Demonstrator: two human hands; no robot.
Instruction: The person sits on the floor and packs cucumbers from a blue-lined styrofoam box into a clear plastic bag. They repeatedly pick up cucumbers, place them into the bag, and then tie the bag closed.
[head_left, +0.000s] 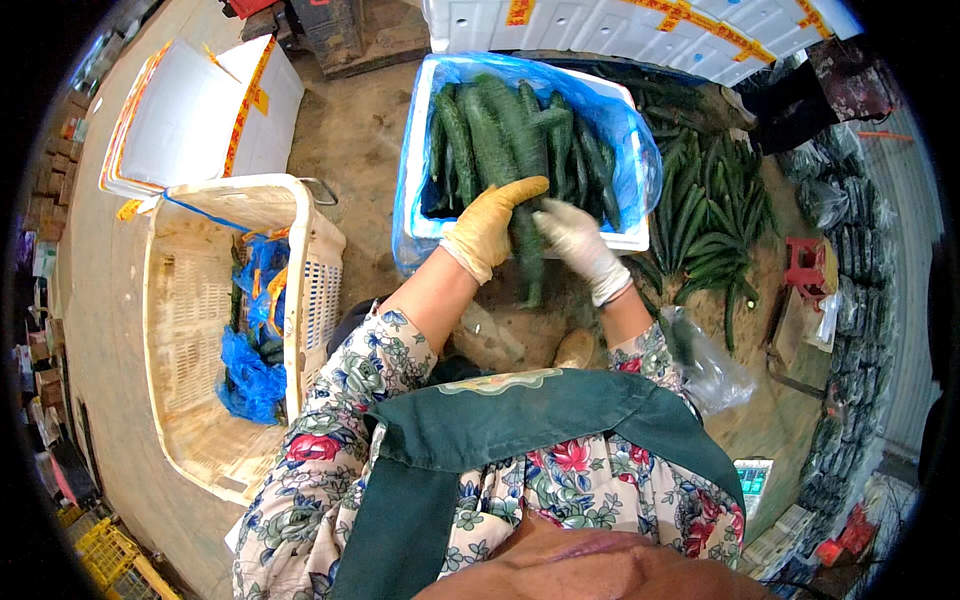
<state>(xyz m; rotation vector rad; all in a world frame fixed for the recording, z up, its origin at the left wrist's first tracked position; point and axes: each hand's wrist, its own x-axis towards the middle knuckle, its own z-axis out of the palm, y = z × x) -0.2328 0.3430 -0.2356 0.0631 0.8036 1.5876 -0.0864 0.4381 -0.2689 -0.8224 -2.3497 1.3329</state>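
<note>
A white foam box (636, 238) lined with a blue plastic bag (649, 161) stands in front of me, with many green cucumbers (455, 135) lying lengthwise in it. My left hand (487, 225), in a yellowish glove, is closed around the near ends of some blurred cucumbers (517, 139) above the box's near edge. The lower end of one cucumber hangs past that edge between my hands. My right hand (574, 238), in a pale glove, is beside it at the near rim, blurred; whether it grips anything is unclear.
More cucumbers (709, 210) lie piled on the floor at the right, near a clear plastic bag (709, 367) and a red stool (806, 268). A cream plastic crate (169, 337) holding blue plastic stands left, below white foam boxes (274, 112). Further foam boxes (600, 34) stand behind.
</note>
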